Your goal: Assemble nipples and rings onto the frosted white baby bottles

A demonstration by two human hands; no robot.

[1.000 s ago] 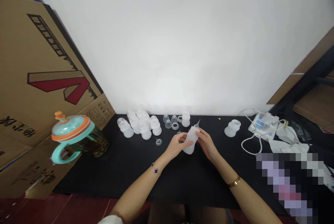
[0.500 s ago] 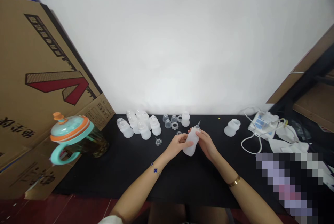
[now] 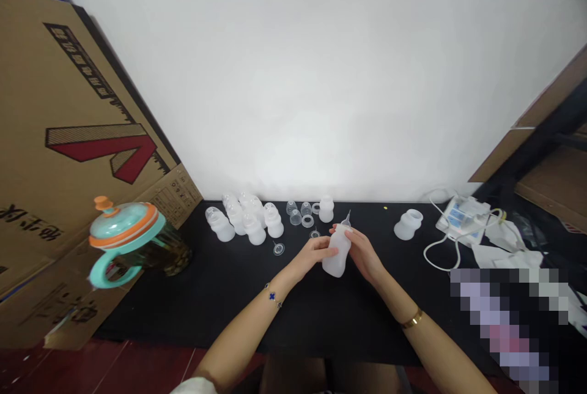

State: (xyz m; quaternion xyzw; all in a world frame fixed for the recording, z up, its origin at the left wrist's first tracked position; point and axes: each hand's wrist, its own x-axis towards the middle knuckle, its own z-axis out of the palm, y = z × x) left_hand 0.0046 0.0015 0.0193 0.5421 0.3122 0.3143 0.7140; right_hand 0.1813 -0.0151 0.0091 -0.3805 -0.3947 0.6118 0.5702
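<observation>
On near side of standing bottle [image 3: 326,209]: white bottle [image 3: 336,254], tilted, clear nozzle [image 3: 346,220] at neck; pieces look fitted, or nearly. Left hand [image 3: 313,254] pinches its side, thumb opposing bent fingers; right hand [image 3: 365,256] curls fingers at neck. 2 forearms converge. Left of standing bottle: capped bottles [image 3: 254,230]; right: 1 open bottle [image 3: 405,227].

A white left sleeve [image 3: 195,386], 1 thin left-wrist bracelet [image 3: 272,297] with a blue clover-shaped charm, 1 gold-coloured right-wrist bangle [image 3: 413,319].
</observation>
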